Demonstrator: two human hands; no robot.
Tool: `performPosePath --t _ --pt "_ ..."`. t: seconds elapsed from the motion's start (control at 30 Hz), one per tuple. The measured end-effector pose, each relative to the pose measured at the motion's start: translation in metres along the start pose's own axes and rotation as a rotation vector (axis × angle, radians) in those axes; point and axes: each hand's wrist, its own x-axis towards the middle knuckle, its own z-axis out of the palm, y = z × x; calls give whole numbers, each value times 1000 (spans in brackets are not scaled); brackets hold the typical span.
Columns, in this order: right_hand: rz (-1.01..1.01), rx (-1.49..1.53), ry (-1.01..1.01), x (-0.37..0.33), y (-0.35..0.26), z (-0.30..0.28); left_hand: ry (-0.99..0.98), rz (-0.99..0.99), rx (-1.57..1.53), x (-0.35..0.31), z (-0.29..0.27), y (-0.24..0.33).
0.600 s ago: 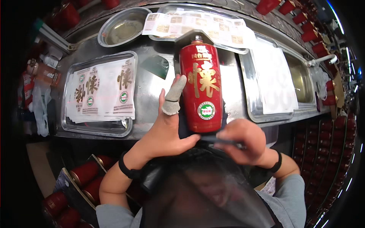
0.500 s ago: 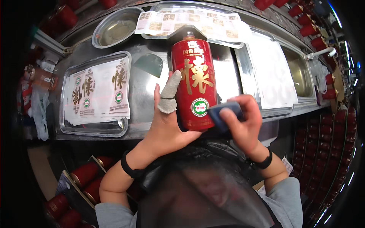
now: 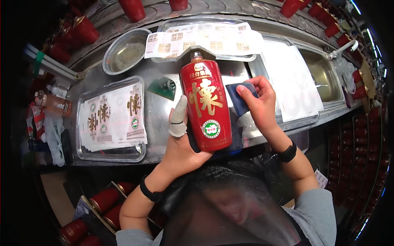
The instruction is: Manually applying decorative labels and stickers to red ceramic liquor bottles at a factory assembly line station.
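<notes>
A glossy red bottle (image 3: 209, 107), with gold lettering and a round green-and-white emblem, leans back with its neck toward a grey metal rest (image 3: 182, 57). My left hand (image 3: 182, 145) grips it low on the left side. A pale cloth finger cover (image 3: 179, 117) with a dark band sits on one of that hand's fingers. My right hand (image 3: 263, 104) pinches a thin dark-blue scraper pad (image 3: 238, 98) just right of the bottle, apart from its surface. The fingers behind the bottle are hidden.
At left stands a metal tray (image 3: 82, 153) of printed decal sheets (image 3: 123, 137). A green sheet piece (image 3: 163, 88) lies beside it. Behind are a water basin (image 3: 107, 61) and more sheets (image 3: 201, 39). White paper (image 3: 293, 82) and a sink (image 3: 324, 78) are at right; red bottles (image 3: 132, 9) stand behind.
My right hand has drawn the scraper pad away from the bottle's lower right side, up and to the right. My left hand keeps its hold; the whole view has shifted slightly.
</notes>
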Motion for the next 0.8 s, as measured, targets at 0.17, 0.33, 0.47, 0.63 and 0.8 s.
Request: performPosePath --t 0.17,0.33,0.47,0.63,0.8 --pt "-467 -158 -30 -4 -39 35 -75 -125 -186 -8 -5 -7" --pt "-390 -143 1 23 -24 18 23 -69 -100 -9 5 -15" --pt "-511 -322 84 33 -28 22 -2 -101 -119 -5 -3 -2" --pt "-804 -392 -1 -8 -31 35 83 3 190 -7 -5 9" --pt "-941 -278 -355 -45 -44 37 95 61 154 -9 -3 1"
